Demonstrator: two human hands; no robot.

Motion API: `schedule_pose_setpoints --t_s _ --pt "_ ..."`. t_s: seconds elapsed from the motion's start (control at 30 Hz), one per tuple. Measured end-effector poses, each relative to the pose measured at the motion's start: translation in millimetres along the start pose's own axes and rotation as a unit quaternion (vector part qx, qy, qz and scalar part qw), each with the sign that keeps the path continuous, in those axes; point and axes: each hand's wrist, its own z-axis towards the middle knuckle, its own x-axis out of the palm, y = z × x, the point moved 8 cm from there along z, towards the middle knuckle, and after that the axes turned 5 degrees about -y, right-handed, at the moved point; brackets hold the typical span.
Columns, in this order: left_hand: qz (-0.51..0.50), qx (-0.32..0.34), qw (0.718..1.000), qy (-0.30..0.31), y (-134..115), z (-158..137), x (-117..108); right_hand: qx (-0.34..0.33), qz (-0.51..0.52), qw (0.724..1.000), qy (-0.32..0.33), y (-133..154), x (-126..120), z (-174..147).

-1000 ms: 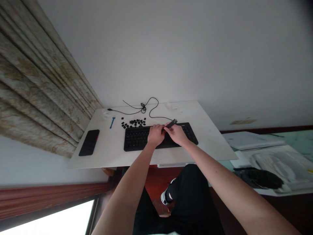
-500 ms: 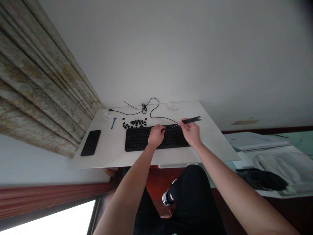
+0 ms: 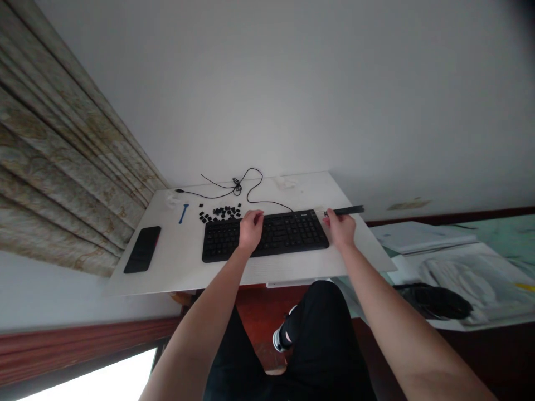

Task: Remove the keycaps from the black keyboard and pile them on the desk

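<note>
A black keyboard (image 3: 305,231) lies along the front of the white table. My left hand (image 3: 251,227) is over its upper middle edge, fingers pinched together; anything between them is too small to make out. Just past the keyboard's right end, my right hand (image 3: 340,225) is closed around a black-handled wire keycap puller (image 3: 350,210), whose handle points right. Fingers partly cover its wire end. Several loose black keycaps (image 3: 225,212) lie in a scattered pile behind the keyboard's left half.
A black cable (image 3: 237,186) runs loosely knotted behind the keyboard. At left are a small blue tool (image 3: 184,213) and a dark phone (image 3: 142,249). Curtains (image 3: 75,139) hang beside the table's left side. Papers and a black bag (image 3: 434,301) rest on a surface at right.
My right hand has moved right with the keycap puller, off the keyboard's number pad to beyond its end. The left hand has shifted slightly left and up along the keyboard. The view has turned slightly.
</note>
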Motion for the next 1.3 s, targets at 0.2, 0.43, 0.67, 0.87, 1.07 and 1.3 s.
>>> schedule_pose_setpoints --t_s 0.2,0.43,0.67,0.87,1.07,1.3 --pt "0.106 -0.059 0.992 0.018 24.3 22.2 -36.3 -0.02 -0.028 0.999 0.014 8.3 -0.5 -2.2" --pt "0.21 -0.059 0.974 0.061 56.0 45.8 -71.0 -0.022 -0.027 0.999 0.029 6.1 3.3 -2.8" --pt "0.255 -0.014 0.966 0.037 57.3 53.3 -73.2 -0.022 -0.025 0.999 0.032 10.0 3.1 -5.1" --pt "0.165 0.073 0.978 0.103 6.5 21.2 -5.5 -0.012 -0.01 1.0 0.027 8.8 2.1 -4.6" --pt "0.121 0.072 0.984 0.111 -16.6 -4.6 36.7 0.002 0.004 1.0 0.019 0.5 0.8 -0.3" --pt "0.159 0.08 0.974 0.14 -16.8 -10.3 38.8 0.091 0.153 0.984 0.005 -9.7 1.5 7.0"
